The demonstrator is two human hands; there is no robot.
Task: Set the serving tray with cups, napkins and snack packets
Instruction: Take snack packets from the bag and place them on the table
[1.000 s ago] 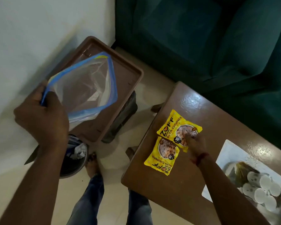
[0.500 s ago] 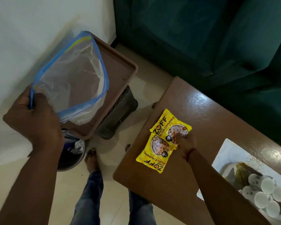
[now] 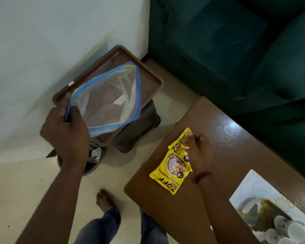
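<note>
Two yellow snack packets [image 3: 169, 171] lie on the brown table [image 3: 224, 136], overlapping. My right hand [image 3: 197, 152] rests on the upper packet [image 3: 177, 147], fingers curled on its top edge. My left hand [image 3: 67, 132] grips a clear zip bag with a blue rim [image 3: 109, 103] by its corner, holding it over a brown tray [image 3: 148, 74]. A white serving tray [image 3: 250, 187] at the lower right carries several white cups [image 3: 287, 229].
The brown tray sits on a dark stool [image 3: 139, 131] beside the white wall. A waste bin [image 3: 93, 159] stands on the floor below my left hand. A green sofa [image 3: 227, 41] fills the back. My feet and jeans [image 3: 109, 219] show below.
My left hand brought the zip bag back over the brown tray. My right hand slid up on the packets and curled onto the upper one's top edge.
</note>
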